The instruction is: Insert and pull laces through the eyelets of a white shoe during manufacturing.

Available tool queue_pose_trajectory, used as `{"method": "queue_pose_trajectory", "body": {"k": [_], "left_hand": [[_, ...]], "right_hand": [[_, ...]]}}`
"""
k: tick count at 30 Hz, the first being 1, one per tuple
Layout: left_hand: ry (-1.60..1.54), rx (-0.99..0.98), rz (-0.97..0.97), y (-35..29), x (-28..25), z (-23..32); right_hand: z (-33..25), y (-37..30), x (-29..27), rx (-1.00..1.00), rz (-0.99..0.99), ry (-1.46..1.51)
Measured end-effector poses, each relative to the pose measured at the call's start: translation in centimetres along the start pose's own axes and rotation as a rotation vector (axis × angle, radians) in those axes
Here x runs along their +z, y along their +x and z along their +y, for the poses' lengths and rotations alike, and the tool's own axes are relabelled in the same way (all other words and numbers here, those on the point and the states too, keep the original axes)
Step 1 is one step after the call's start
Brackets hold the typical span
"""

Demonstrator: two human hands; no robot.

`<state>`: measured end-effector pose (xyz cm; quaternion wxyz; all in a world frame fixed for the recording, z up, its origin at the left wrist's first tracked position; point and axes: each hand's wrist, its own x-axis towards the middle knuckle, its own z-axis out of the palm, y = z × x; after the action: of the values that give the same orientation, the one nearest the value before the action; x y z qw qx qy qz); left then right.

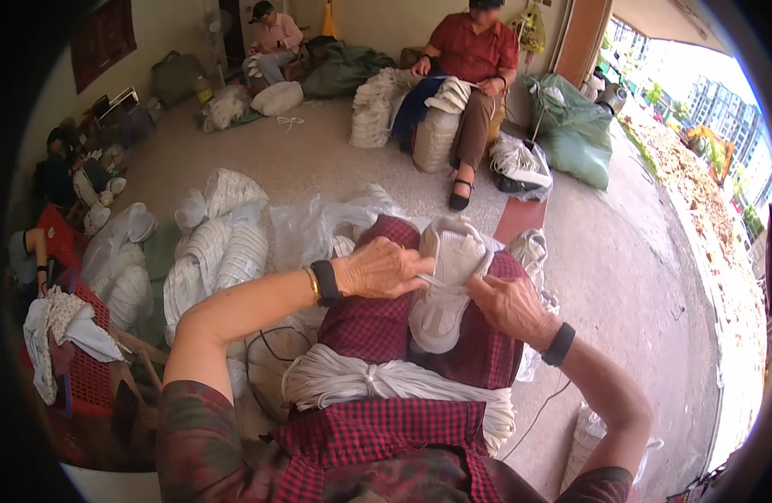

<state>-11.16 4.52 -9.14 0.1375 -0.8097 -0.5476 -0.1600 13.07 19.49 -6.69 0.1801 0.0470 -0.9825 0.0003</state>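
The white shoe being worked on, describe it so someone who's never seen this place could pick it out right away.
Start at the red checked apron over the person's lap in the middle of the view. The white shoe lies on it, above the bundle of white laces, with the left hand and right hand on either side. Unlike the stacked and bagged white shoes on the floor, it is single and held.

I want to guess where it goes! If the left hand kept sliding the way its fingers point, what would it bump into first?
Most likely the white shoe on the lap: the left hand points right, its fingertips already at the laces. Just beyond is the right hand.
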Motion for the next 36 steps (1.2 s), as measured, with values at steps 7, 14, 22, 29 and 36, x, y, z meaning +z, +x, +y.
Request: {"method": "queue_pose_trajectory", "body": {"k": [7,14,22,29,36], "left_hand": [[0.171,0.119,-0.013,-1.9,-0.3,-1.0],[0.452,-0.146,0.055,-8.5,-8.1,-5.1],[0.653,-0.383,0.221,-13.1,-22.7,-8.0],[0.881,-0.359,0.497,-17.2,-32.7,-8.2],[1.087,-0.478,0.665,-21.7,-40.5,-8.5]], "right_hand": [[-0.1,-2.2,-0.9,0.031,-0.06,-0.015],[3.0,-8.5,-6.4,0.227,-0.075,-0.081],[5.6,-21.0,-16.0,0.643,0.087,-0.41],[5.6,-29.0,-21.8,0.895,0.145,-0.693],[8.8,-38.4,-26.4,1.195,0.453,-0.716]]}}
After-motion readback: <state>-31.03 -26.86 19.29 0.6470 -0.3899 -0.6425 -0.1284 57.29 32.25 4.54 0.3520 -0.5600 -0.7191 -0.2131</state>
